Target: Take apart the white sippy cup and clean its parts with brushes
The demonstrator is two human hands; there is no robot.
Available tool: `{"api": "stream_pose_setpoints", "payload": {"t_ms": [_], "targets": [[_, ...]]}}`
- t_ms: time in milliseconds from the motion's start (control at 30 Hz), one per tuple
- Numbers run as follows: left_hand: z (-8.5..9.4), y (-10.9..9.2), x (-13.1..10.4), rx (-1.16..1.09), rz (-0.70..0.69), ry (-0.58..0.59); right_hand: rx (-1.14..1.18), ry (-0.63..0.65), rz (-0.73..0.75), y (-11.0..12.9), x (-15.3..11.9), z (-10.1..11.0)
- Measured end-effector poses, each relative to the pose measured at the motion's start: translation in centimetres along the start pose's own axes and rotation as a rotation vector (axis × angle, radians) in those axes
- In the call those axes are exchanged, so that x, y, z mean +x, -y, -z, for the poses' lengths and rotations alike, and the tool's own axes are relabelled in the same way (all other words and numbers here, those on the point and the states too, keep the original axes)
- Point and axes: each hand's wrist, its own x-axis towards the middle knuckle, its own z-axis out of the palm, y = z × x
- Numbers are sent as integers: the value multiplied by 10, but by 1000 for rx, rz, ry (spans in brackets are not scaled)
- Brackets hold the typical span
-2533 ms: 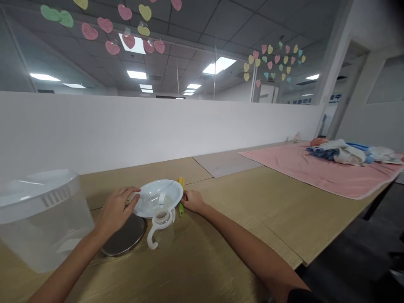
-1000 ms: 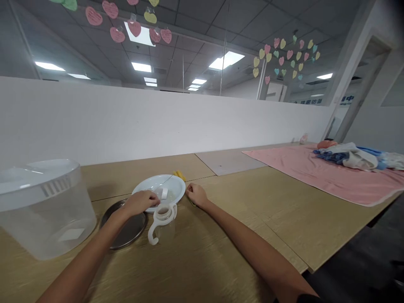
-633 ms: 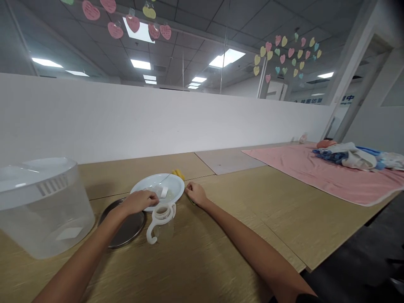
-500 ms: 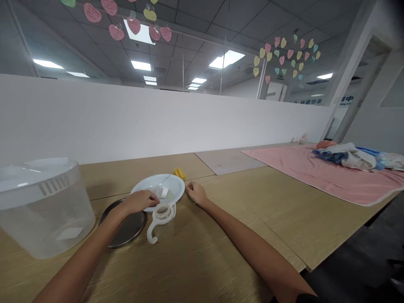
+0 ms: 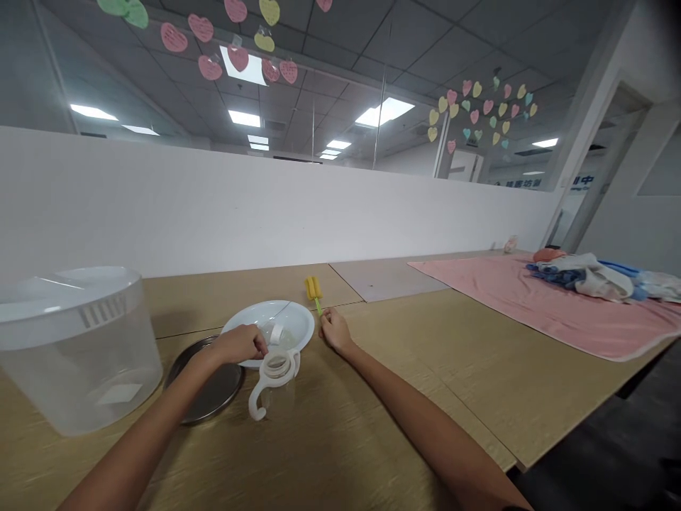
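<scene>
Brush handle (image 5: 318, 306) partly hidden in right hand (image 5: 335, 331), bin (image 5: 69, 376) cut off at left edge, heart notes (image 5: 174, 37) unreadable

From my end I can read one character for sure, 中, in the blue lettering (image 5: 584, 180) seen through the doorway (image 5: 611, 170). More blue characters (image 5: 524, 183) show behind the glass (image 5: 409, 64), too blurred for me to spell out, and the pink heart notes (image 5: 174, 37) bear writing too small to read.

a glass partition (image 5: 340, 92), ceiling lights (image 5: 245, 118) and sticky notes (image 5: 488, 106) suggest an office.
</scene>
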Motion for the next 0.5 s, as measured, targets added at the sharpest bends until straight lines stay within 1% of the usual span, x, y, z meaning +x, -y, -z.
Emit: {"api": "stream_pose_setpoints", "payload": {"t_ms": [133, 233, 367, 500], "targets": [[4, -5, -3, -16, -47, -53, -77, -100, 29, 6, -5, 4], [10, -13, -6, -74, -55, -138, -134, -170, 58, 13, -11, 6], [18, -18, -6, -254, -10, -314, -184, -196, 143, 18, -18, 6], [23, -18, -3, -452, -6, -520, -196, -141, 319, 18, -23, 2]]}}
